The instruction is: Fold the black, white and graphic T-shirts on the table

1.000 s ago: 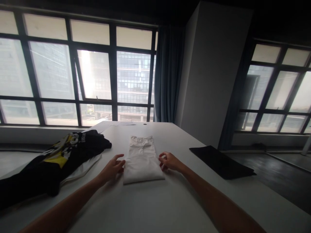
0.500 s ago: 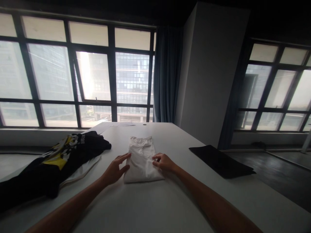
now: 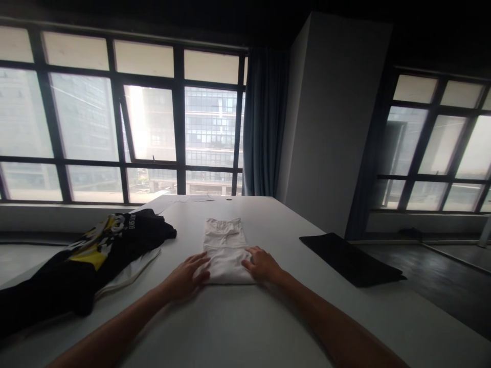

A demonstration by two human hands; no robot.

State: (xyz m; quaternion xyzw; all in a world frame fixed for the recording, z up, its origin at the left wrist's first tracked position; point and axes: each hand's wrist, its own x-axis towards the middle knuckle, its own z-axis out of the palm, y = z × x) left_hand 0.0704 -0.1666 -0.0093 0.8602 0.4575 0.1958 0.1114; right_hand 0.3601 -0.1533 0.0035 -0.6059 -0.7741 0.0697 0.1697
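Wht tbl (image 3: 230, 327): L hand (image 3: 184, 276) & R hand (image 3: 263, 264), fingers loosely spread, on folded garment (image 3: 227, 258).

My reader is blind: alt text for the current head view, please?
A person's left hand and right hand touch a folded white garment on a white table. Black printed clothing lies left; a flat black item, right.

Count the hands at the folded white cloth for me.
2: the left hand at the left edge of the white cloth, the right hand at its right edge. No others show.
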